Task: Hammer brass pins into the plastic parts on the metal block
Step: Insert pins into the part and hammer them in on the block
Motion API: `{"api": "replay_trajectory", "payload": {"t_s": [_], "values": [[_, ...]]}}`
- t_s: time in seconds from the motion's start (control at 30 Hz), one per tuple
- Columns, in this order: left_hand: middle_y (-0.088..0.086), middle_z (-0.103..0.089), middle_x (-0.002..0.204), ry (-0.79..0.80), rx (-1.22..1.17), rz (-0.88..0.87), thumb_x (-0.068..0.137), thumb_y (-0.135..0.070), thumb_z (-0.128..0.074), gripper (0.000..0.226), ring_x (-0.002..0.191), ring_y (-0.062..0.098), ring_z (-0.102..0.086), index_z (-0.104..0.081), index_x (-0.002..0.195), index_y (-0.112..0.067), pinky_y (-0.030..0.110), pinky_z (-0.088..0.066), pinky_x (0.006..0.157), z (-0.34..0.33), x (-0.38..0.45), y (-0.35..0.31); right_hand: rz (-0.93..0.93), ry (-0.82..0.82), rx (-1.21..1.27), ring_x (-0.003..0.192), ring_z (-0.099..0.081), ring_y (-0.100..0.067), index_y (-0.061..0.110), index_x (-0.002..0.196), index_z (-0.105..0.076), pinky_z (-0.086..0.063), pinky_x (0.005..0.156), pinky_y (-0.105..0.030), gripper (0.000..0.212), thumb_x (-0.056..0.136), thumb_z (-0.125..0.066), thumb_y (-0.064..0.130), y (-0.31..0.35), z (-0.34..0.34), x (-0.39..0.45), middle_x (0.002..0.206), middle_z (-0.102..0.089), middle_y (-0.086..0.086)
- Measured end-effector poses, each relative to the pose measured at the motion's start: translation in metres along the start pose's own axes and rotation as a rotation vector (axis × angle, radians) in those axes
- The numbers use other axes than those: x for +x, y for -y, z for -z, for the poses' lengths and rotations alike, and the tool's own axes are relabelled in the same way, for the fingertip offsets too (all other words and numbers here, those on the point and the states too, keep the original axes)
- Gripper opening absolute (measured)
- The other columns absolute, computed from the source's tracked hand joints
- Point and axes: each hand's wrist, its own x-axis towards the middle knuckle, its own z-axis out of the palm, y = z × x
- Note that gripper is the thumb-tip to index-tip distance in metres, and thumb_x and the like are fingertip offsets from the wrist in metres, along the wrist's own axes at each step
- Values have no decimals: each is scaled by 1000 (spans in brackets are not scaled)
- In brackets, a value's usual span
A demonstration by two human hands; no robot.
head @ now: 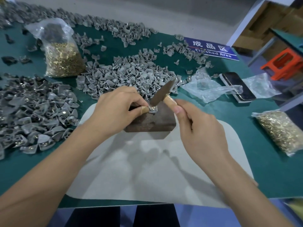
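On the metal block [150, 119] sits one grey plastic part [152, 110], pinched in place by the left hand [114, 110], whose fingertip is taped. The right hand [199, 128] grips the hammer [161, 93], its head touching the part. Behind and left of the block, a clear bag [61, 51] holds brass pins; right of it, another bag [281, 131] holds more pins.

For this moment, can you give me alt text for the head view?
A left hand pinches a small plastic part on a metal block while the right hand holds a hammer on it; grey parts and bags of brass pins surround them.
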Motion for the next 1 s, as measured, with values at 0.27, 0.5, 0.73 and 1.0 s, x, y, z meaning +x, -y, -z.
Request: {"api": "replay_trajectory", "payload": {"t_s": [0.27,0.5,0.73,1.0], "values": [[-20,-56,83,14,-10,-12,89,-47,-70,8,88,1,-48,-73,89,-40,29,-35,62,-1,0,4,-49,-17,44,69,-56,-29,45,129,-55,-45,58,-40,40,106,-23,55,1,5,-1,73,-61,8],[-19,-57,84,16,-90,-24,89,-39,-74,3,87,5,-52,-74,90,-36,38,-49,72,-3,1,4,-16,-18,-48,69,-59,-38,42,130,-54,-35,56,-38,44,105,-20,54,2,1,-7,77,-68,-1],[-19,-57,85,13,-87,-23,90,-40,-74,3,88,4,-51,-74,91,-37,37,-49,73,-3,1,5,-18,-51,3,65,-56,-34,41,130,-57,-40,54,-39,38,108,-27,49,3,0,-7,70,-60,5],[-19,-54,85,3,-89,-20,91,-42,-70,5,88,3,-47,-72,92,-37,34,-42,71,-7,-1,7,-72,-69,-96,66,-47,-33,40,126,-54,-39,56,-40,35,107,-26,50,4,8,-5,80,-67,0]]}}
